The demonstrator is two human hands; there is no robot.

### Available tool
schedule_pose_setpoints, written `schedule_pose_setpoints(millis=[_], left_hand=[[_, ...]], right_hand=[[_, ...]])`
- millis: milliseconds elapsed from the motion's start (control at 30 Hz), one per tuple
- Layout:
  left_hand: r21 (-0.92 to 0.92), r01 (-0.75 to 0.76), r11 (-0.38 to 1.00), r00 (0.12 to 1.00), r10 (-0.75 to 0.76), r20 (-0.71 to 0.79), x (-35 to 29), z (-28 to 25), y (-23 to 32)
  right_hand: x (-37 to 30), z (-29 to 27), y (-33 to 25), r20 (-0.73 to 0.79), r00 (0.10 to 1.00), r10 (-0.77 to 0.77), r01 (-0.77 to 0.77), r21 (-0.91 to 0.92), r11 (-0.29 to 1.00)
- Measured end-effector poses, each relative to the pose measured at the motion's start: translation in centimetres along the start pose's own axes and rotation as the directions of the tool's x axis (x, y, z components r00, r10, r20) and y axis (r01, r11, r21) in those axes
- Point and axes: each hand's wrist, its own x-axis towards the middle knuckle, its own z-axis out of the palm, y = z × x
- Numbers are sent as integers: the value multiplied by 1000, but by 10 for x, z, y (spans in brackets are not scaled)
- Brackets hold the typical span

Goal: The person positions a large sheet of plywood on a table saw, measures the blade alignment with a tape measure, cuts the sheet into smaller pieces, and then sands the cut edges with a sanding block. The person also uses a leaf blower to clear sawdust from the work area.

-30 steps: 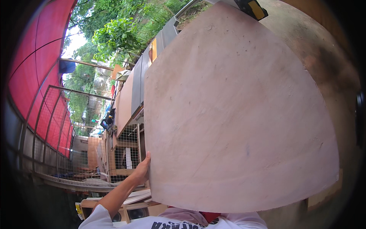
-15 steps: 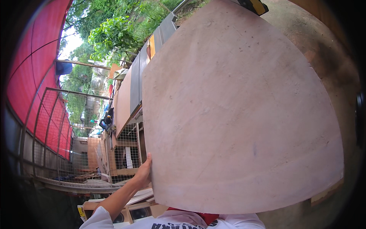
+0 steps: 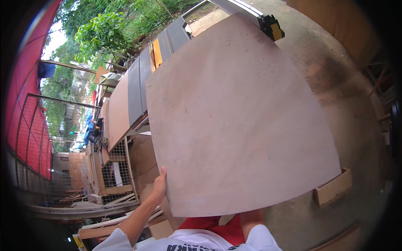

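Observation:
A large flat board (image 3: 243, 121), pale brownish-grey with scuffs and dents, spans the middle of the view. My left hand (image 3: 160, 186) holds its left edge near the lower corner, the thumb lying along the rim and the other fingers out of sight behind it. My right arm (image 3: 252, 217) runs beneath the board's near edge, and the board hides the hand. At the far corner, the board comes up to a metal rail (image 3: 245, 10) with a black-and-yellow end; I cannot tell whether they touch.
Left of the board stands a long table (image 3: 136, 94) with grey and wood-coloured panels. Nearer are a wire mesh frame (image 3: 115, 171) and stacked wood strips (image 3: 104, 226). A brown box-like piece (image 3: 333, 188) sits by the right corner. Concrete floor (image 3: 301, 226) stretches to the right.
The board has dropped lower and shows smaller, its right edge drawn in to the left. More of the rail, the table and the floor shows, and my right arm has come into view.

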Motion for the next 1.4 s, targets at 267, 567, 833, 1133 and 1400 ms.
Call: schedule_pose_setpoints(millis=[267, 567, 833, 1133, 1400], left_hand=[[-132, -185, 974, 966, 155, -207, -7, 13, -1], [83, -160, 984, 884, 180, -432, -34, -10, 26], [105, -106, 989, 722, 149, -676, -37, -154, -12], [79, -65, 995, 625, 102, -774, 104, -421, -55], [255, -58, 965, 775, 205, -598, 278, -569, -29]], right_hand=[[-59, 178, -289, 593, 743, 310, 52, -513, 857], [-20, 285, -228, 215, 973, 82, 219, -760, -612], [-124, 367, -72, 464, 859, 215, 495, -652, -573], [-198, 359, 241, 546, 757, 360, 654, -647, -392], [-197, 330, 427, 487, 835, 257, 542, -645, -539]])
